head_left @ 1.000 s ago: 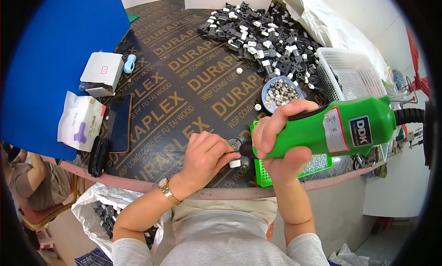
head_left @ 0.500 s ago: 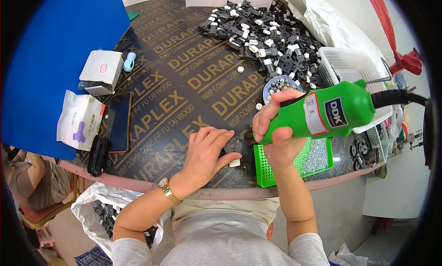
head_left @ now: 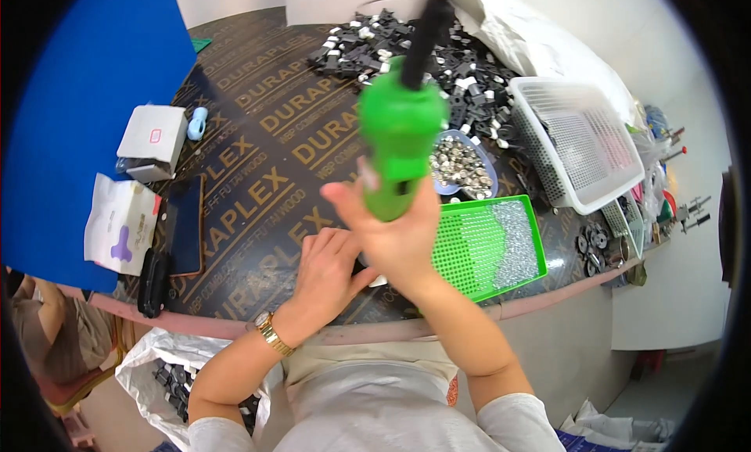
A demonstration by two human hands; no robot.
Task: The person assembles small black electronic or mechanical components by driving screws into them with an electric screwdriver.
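Observation:
My right hand (head_left: 397, 245) is wrapped round a green electric screwdriver (head_left: 400, 131), which stands roughly upright with its black cord rising from the top. Motion blurs the tool's upper body, and its tip is hidden behind my hand. On the table just left of it, my left hand (head_left: 322, 272) holds down a small black plastic part, its fingers closed at the part's edge. Only a white piece of that part (head_left: 379, 281) shows plainly; my right hand covers most of the rest. A green tray (head_left: 461, 245) with small silvery screws (head_left: 518, 245) lies beside my right forearm.
A pile of black-and-white parts (head_left: 477, 92) covers the table's far side. Near it stand a bowl of metal pieces (head_left: 461, 166) and a white basket (head_left: 579, 194). At left are a white box (head_left: 152, 135), a tissue pack (head_left: 117, 225) and a dark tablet (head_left: 186, 225).
My right hand has swung the screwdriver from lying sideways at the right to upright, leftward over the part. My left hand stays at the part. The whole view has shifted slightly.

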